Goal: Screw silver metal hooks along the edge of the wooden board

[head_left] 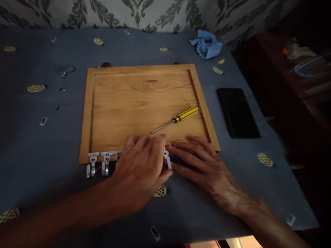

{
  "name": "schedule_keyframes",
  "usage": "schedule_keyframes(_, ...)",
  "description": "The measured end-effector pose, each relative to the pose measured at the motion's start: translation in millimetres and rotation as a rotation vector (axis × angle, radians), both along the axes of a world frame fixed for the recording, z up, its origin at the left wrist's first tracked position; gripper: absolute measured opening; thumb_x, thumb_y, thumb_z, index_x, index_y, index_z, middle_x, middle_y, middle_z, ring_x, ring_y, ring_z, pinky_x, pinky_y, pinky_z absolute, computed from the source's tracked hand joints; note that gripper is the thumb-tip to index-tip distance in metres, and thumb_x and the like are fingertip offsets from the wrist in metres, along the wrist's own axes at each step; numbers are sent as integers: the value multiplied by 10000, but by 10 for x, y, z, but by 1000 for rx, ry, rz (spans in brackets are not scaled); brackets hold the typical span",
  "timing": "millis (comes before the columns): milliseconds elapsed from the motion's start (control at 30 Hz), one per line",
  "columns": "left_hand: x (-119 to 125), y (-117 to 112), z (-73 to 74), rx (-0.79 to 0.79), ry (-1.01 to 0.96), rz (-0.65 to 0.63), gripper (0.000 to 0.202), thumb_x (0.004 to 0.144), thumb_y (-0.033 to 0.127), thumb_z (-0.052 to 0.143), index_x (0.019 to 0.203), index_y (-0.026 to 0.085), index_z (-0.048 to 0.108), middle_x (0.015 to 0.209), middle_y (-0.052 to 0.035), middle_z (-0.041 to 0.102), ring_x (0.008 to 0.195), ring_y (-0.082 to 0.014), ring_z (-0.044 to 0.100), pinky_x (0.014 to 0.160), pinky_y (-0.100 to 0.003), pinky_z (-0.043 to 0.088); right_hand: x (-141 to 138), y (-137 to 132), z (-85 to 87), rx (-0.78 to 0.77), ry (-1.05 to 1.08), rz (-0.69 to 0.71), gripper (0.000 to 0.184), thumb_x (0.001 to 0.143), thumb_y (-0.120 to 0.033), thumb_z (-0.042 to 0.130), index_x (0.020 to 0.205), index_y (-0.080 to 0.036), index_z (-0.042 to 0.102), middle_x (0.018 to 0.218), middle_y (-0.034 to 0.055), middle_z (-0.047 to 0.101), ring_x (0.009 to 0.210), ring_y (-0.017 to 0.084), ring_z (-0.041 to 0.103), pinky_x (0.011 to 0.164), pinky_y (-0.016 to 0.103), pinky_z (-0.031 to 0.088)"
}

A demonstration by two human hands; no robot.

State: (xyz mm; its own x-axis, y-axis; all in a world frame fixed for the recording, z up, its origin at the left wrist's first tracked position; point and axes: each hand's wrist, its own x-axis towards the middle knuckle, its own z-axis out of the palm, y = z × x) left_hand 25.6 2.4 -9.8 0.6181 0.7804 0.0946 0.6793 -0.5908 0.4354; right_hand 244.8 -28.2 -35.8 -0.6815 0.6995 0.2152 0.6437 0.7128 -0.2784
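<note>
A framed wooden panel (139,103) lies flat on the table, with a metal hook rail (106,157) along its near edge. The rail's double hooks hang past that edge. My left hand (144,165) is closed over the rail's right half, its fingers bent and thumb beside the last hook, and it hides the middle hooks. Stretched out and slightly spread, the fingers of my right hand (201,165) rest on the panel's near edge at the rail's right end. Beyond the hands, a yellow-handled screwdriver (184,114) lies on the panel, its tip pointing toward the near left.
A black phone-like slab (238,113) lies right of the panel on the blue pineapple-print tablecloth (46,155). A crumpled blue cloth (207,44) sits at the back right. Several small metal bits (64,74) are scattered at the left. A patterned curtain or wall (144,13) stands behind.
</note>
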Motion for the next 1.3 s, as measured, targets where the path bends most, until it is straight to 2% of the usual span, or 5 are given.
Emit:
schedule_keyframes(433, -24, 5, 87, -39, -41, -22, 544, 803, 219, 714, 1234, 149, 390, 1118, -87, 625, 1012, -257, 579, 883, -419, 440, -10, -6, -20, -7, 49, -40, 360, 1025, -252, 336, 1212, -271, 643, 1354, -14, 626, 1303, 204, 467, 1170, 513, 255)
schedule_keyframes(667, -278, 135, 329, -195, -161, 16, 280, 893, 272, 614, 1137, 242, 481, 1090, -34, 636, 991, -232, 606, 821, -365, 465, 9, 19, -8, -5, 5, 5, 367, 1022, -215, 339, 1261, -274, 611, 1403, 4, 585, 1323, 209, 448, 1162, 525, 267)
schedule_keyframes(833, -636, 146, 439, -145, -153, 100, 156, 917, 277, 572, 1068, 244, 549, 1021, -4, 637, 939, -184, 613, 805, -305, 468, 27, 69, -4, 22, -30, 58, 406, 1013, -231, 353, 1381, -300, 510, 1415, 35, 571, 1328, 231, 449, 1119, 569, 316)
schedule_keyframes(1000, -1109, 138, 370, 8, -166, 279, 71, 921, 270, 536, 939, 227, 590, 894, 9, 649, 844, -152, 626, 750, -269, 465, 156, 122, -194, 185, 18, 166, 464, 999, -373, 323, 1439, -301, 450, 1352, 48, 625, 1242, 265, 536, 990, 545, 452)
schedule_keyframes(1300, -2231, 644, 150, 252, -197, 642, 114, 895, 285, 526, 933, 197, 588, 882, -24, 681, 826, -173, 653, 751, -292, 509, 250, 273, -369, 133, 11, 172, 459, 907, -327, 510, 1351, -438, 533, 1356, 2, 625, 1218, 294, 589, 991, 556, 483)
